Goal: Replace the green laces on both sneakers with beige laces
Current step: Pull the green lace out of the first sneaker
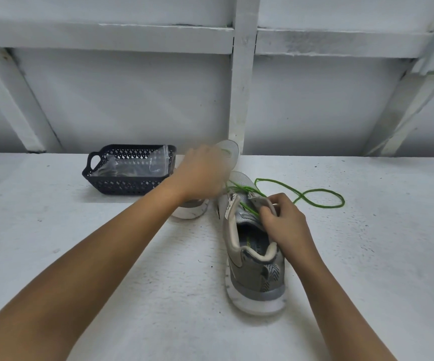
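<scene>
Head view: right fingers [270,214] pinch sneaker [252,259] beside green lace [315,196]; left hand [200,173] too blurred.

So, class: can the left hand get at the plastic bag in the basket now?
Probably yes. The left hand is just beside the open-topped basket, nothing stands between them, and the plastic bag lies uncovered inside.

Dark perforated plastic basket [122,185] with a handle, on a white speckled table [80,256], white-painted framed wall [242,87] behind.
</scene>
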`<state>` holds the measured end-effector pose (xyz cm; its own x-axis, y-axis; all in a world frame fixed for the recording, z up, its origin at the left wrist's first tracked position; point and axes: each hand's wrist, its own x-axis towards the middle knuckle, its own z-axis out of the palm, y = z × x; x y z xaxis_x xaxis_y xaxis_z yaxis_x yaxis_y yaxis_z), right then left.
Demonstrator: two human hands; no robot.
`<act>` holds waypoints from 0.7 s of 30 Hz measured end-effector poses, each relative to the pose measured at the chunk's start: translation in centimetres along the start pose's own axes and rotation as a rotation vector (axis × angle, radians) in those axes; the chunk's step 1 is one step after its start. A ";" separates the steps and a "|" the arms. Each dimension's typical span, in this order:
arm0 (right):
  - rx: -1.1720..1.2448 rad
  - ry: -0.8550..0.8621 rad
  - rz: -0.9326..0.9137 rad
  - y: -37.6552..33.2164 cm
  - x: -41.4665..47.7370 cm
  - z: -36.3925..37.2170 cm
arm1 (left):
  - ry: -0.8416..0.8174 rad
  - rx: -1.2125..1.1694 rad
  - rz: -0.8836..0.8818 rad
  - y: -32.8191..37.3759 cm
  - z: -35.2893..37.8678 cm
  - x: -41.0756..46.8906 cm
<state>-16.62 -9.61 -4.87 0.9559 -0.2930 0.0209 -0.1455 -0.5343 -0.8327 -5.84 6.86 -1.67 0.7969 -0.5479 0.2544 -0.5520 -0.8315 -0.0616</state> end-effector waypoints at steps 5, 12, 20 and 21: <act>-0.005 -0.003 0.002 0.0 0.0 0.0 | -0.052 0.210 0.163 0.3 0.5 -0.3; 0.004 0.000 -0.005 0.1 0.0 0.0 | 0.070 -0.351 -0.120 -0.4 0.4 -0.2; 0.010 -0.001 -0.006 0.0 -0.1 0.0 | -0.024 -0.039 -0.013 0.6 0.6 -0.8; 0.007 -0.002 -0.007 0.0 -0.1 0.0 | -0.030 0.004 0.003 0.7 0.8 -0.8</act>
<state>-16.67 -9.58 -4.90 0.9574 -0.2876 0.0256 -0.1371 -0.5308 -0.8363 -6.68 6.66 -2.65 0.8025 -0.5527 0.2248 -0.5532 -0.8304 -0.0664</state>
